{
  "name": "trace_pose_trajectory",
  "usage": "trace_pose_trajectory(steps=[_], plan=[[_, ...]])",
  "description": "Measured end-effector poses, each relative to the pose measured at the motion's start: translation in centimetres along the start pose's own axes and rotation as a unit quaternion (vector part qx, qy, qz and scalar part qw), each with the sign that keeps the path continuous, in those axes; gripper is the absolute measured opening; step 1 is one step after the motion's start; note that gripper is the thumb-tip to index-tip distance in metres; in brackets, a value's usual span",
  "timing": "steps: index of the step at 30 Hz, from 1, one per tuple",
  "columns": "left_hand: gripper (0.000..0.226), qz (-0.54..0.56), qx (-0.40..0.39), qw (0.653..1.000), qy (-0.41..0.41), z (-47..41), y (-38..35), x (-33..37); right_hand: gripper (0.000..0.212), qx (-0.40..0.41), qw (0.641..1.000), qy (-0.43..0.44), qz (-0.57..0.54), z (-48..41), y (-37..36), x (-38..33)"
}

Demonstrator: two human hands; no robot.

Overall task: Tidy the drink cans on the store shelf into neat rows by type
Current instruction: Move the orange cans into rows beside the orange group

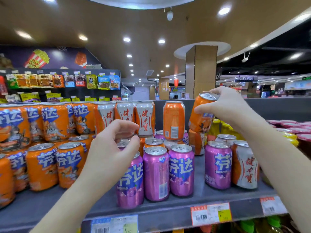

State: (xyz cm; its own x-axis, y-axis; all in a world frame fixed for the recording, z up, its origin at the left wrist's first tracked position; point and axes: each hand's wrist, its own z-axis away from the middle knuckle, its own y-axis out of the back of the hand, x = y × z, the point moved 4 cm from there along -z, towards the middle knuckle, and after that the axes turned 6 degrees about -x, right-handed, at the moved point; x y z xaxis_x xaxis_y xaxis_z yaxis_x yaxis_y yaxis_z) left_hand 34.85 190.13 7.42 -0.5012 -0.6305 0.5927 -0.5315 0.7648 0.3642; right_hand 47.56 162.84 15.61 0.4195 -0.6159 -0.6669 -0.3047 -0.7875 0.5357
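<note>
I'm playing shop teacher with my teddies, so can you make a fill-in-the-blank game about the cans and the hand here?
1. The right hand grips a tilted can coloured ____.
2. The three front cans standing together mid-shelf are coloured ____.
3. The silver can at the front right has ____ writing.
Missing words: orange; purple; red.
</note>
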Motion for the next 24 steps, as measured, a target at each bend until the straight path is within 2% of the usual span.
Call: trace_pose_trajectory(steps=[3, 5, 7, 11, 14, 17, 21, 24], plan=[[0.03, -0.002, -0.006, 1.0, -0.025, 0.3, -1.2, 1.1, 0.068, 0.085, 0.989, 0.075, -0.094, 2.7, 1.0, -2.1], [0.036, 0.008, -0.008, 0.999, -0.036, 0.4, -1.7, 1.8, 0.056, 0.09, 0.979, 0.115, -0.142, 4.7, 1.0, -3.5], [0.049, 0.014, -0.017, 0.998, -0.053, 0.6, -2.0, 2.7, 0.049, 0.046, 0.972, 0.137, -0.184, 6.9, 0.1, -5.1], [0.066, 0.075, -0.036, 0.994, -0.075, 1.3, -1.3, 4.2, 0.053, -0.038, 0.961, 0.165, -0.217, 10.7, -3.4, -8.5], [0.058, 0.112, -0.004, 0.992, -0.062, 2.2, 1.2, 3.6, 0.052, -0.066, 0.949, 0.175, -0.255, 12.7, -6.7, -10.6], [0.057, 0.09, 0.018, 0.995, -0.043, 3.8, 4.6, 1.8, 0.049, -0.105, 0.936, 0.192, -0.277, 14.0, -10.1, -12.5], [0.058, 0.052, 0.042, 0.998, 0.015, 6.6, 9.4, -2.1, 0.059, -0.197, 0.928, 0.208, -0.239, 16.4, -15.9, -14.8], [0.045, 0.011, 0.024, 0.998, 0.053, 8.2, 12.2, -4.7, 0.063, -0.203, 0.934, 0.185, -0.227, 17.7, -20.2, -15.8]])
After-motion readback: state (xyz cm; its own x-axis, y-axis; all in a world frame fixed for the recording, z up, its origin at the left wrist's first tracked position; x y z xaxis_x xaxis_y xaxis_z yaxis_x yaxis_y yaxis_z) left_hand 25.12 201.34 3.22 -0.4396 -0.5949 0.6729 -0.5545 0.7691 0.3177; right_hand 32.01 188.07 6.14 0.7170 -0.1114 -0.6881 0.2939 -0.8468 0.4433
